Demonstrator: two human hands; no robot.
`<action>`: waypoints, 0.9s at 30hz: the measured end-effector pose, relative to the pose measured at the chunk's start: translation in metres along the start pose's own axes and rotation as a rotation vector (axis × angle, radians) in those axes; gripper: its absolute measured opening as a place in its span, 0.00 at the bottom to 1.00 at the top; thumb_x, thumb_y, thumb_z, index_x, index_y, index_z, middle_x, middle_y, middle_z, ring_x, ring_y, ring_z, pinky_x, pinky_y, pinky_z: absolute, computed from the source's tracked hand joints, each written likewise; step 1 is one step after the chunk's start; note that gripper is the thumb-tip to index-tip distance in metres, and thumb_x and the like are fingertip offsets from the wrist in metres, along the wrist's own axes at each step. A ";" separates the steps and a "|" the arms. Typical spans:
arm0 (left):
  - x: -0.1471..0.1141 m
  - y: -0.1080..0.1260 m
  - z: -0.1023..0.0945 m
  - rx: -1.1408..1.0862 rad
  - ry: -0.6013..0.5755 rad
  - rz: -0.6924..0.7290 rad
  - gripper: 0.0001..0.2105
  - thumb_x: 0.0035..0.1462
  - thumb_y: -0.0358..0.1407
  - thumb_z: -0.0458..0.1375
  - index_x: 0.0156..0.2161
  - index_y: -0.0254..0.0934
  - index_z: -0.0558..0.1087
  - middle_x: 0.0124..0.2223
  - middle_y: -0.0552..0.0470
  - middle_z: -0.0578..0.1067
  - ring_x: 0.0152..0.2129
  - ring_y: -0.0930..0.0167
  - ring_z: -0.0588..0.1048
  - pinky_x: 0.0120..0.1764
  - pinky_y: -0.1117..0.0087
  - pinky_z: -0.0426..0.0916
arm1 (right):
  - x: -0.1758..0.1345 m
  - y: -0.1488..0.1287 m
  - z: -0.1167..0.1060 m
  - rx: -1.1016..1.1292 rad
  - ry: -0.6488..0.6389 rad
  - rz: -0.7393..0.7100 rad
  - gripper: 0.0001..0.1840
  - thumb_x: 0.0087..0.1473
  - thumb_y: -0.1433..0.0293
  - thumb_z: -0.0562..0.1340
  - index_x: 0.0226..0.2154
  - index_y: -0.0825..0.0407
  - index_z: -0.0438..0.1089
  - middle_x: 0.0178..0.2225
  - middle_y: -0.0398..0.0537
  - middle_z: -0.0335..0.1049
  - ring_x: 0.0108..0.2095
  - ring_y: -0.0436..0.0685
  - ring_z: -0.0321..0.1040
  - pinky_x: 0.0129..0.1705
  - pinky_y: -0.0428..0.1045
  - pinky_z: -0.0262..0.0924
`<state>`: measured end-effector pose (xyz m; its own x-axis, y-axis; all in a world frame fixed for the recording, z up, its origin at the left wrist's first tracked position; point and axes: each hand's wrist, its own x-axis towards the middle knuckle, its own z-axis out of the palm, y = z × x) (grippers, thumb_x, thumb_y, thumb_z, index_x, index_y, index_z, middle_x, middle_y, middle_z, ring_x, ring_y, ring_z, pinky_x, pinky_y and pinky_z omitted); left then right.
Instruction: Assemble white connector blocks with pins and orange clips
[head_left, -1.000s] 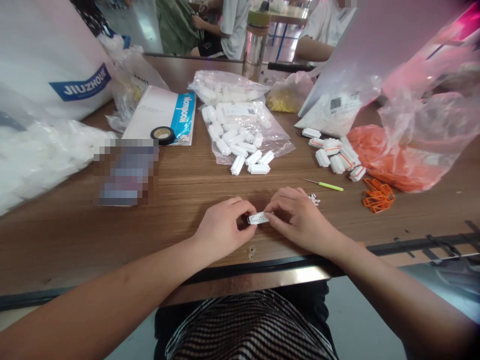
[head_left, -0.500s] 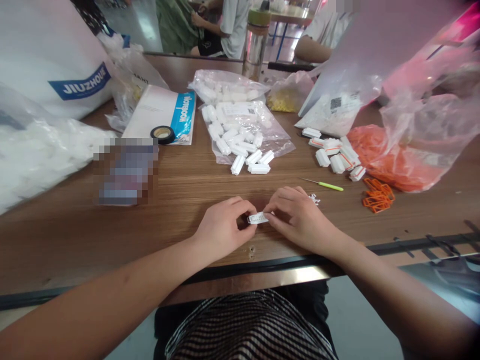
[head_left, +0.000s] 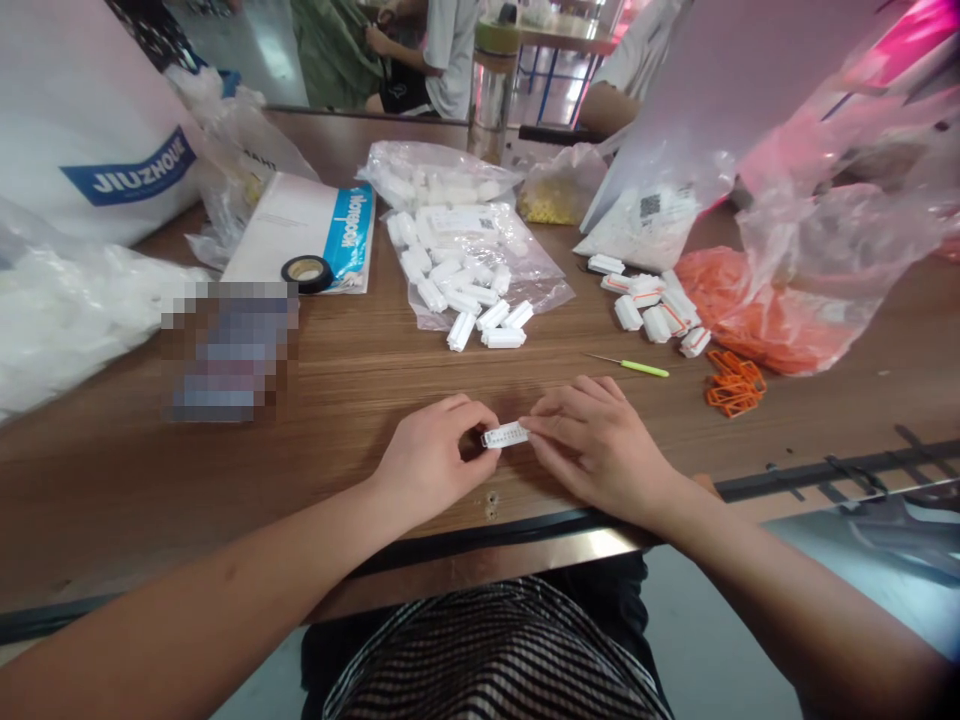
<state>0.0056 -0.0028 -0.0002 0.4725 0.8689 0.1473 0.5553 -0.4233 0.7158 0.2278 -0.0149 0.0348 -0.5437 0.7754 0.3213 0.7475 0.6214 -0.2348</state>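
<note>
A small white plastic connector housing (head_left: 505, 435), with rows of tiny holes on its upper face, is held just above the table near its front edge. My left hand (head_left: 435, 450) pinches its left end between thumb and forefinger. At the right end, the fingertips of my right hand (head_left: 600, 445) are closed against the housing; any tiny part between them is hidden. Beyond my hands, several similar white housings (head_left: 504, 338) lie on and before a clear plastic bag (head_left: 551, 285). A thin pick with a green handle (head_left: 643, 369) rests behind my right hand.
White housings with orange inserts (head_left: 658, 322) lie at the right, by a bag of orange parts (head_left: 795, 320) and loose orange clips (head_left: 735, 385). On the left are a notebook (head_left: 262, 235), black tape roll (head_left: 306, 273) and large white bags (head_left: 67, 310). A bottle (head_left: 491, 100) stands behind.
The view has shifted slightly, so most things sit further left. My right fingers have shifted a little on the housing's right end. The small white bits behind my right hand are now hidden.
</note>
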 end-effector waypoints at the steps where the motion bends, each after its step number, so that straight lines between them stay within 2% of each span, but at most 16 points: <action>1: 0.000 0.000 0.000 -0.001 -0.002 -0.002 0.05 0.54 0.31 0.60 0.37 0.40 0.74 0.33 0.56 0.72 0.26 0.74 0.68 0.33 0.70 0.63 | -0.003 0.008 -0.003 0.022 0.037 0.060 0.10 0.60 0.68 0.59 0.37 0.48 0.77 0.36 0.48 0.76 0.36 0.57 0.67 0.42 0.55 0.57; 4: 0.000 -0.001 0.000 -0.001 -0.006 0.001 0.05 0.54 0.31 0.59 0.38 0.40 0.74 0.33 0.55 0.72 0.26 0.74 0.68 0.33 0.69 0.64 | -0.012 0.046 -0.016 0.053 0.111 0.336 0.10 0.58 0.66 0.61 0.33 0.51 0.77 0.34 0.49 0.76 0.34 0.56 0.70 0.40 0.53 0.61; 7: 0.000 0.000 -0.001 -0.004 -0.007 0.000 0.05 0.54 0.31 0.59 0.37 0.40 0.74 0.33 0.55 0.72 0.26 0.74 0.68 0.34 0.69 0.64 | -0.022 0.084 -0.027 0.018 -0.018 0.579 0.11 0.53 0.62 0.63 0.31 0.51 0.78 0.29 0.47 0.76 0.28 0.56 0.70 0.32 0.51 0.60; 9: 0.001 0.001 -0.001 -0.005 -0.008 -0.009 0.05 0.54 0.31 0.59 0.37 0.40 0.74 0.33 0.55 0.72 0.25 0.74 0.67 0.34 0.69 0.64 | -0.027 0.100 -0.031 -0.006 -0.118 0.651 0.12 0.52 0.61 0.63 0.29 0.50 0.78 0.26 0.46 0.76 0.27 0.56 0.70 0.30 0.50 0.59; 11: 0.001 0.002 -0.002 -0.004 -0.012 -0.017 0.05 0.53 0.31 0.60 0.36 0.39 0.74 0.33 0.55 0.71 0.25 0.74 0.67 0.34 0.69 0.64 | -0.030 0.105 -0.031 0.008 -0.181 0.661 0.12 0.51 0.59 0.63 0.28 0.50 0.78 0.25 0.45 0.76 0.27 0.56 0.71 0.30 0.50 0.59; 14: 0.001 0.002 -0.002 0.000 -0.017 -0.027 0.04 0.53 0.32 0.60 0.36 0.39 0.74 0.32 0.56 0.71 0.24 0.74 0.67 0.34 0.69 0.64 | -0.029 0.103 -0.029 0.032 -0.199 0.623 0.11 0.51 0.60 0.63 0.29 0.50 0.78 0.27 0.45 0.77 0.28 0.56 0.71 0.31 0.50 0.60; 20: 0.001 0.000 -0.001 0.002 -0.012 -0.020 0.05 0.53 0.32 0.60 0.37 0.40 0.74 0.32 0.56 0.71 0.25 0.75 0.66 0.34 0.69 0.64 | -0.023 0.105 -0.033 -0.177 -0.233 0.366 0.10 0.52 0.68 0.59 0.29 0.51 0.77 0.30 0.49 0.76 0.33 0.60 0.71 0.39 0.53 0.60; 22: 0.001 -0.001 0.000 0.002 -0.009 -0.015 0.05 0.53 0.32 0.60 0.37 0.40 0.74 0.33 0.56 0.71 0.25 0.75 0.66 0.34 0.70 0.64 | -0.025 0.107 -0.037 -0.140 -0.238 0.379 0.11 0.53 0.67 0.59 0.30 0.51 0.78 0.31 0.49 0.77 0.34 0.59 0.71 0.39 0.53 0.60; 27: 0.001 0.000 -0.001 0.011 -0.008 -0.013 0.05 0.53 0.32 0.60 0.37 0.40 0.74 0.33 0.56 0.71 0.25 0.75 0.66 0.34 0.70 0.63 | -0.032 0.107 -0.038 -0.015 -0.192 0.565 0.12 0.52 0.60 0.61 0.28 0.50 0.76 0.27 0.45 0.76 0.29 0.56 0.71 0.32 0.49 0.59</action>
<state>0.0052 -0.0019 0.0003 0.4702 0.8726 0.1326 0.5690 -0.4145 0.7102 0.3395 0.0229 0.0344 -0.1185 0.9927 -0.0215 0.9456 0.1063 -0.3074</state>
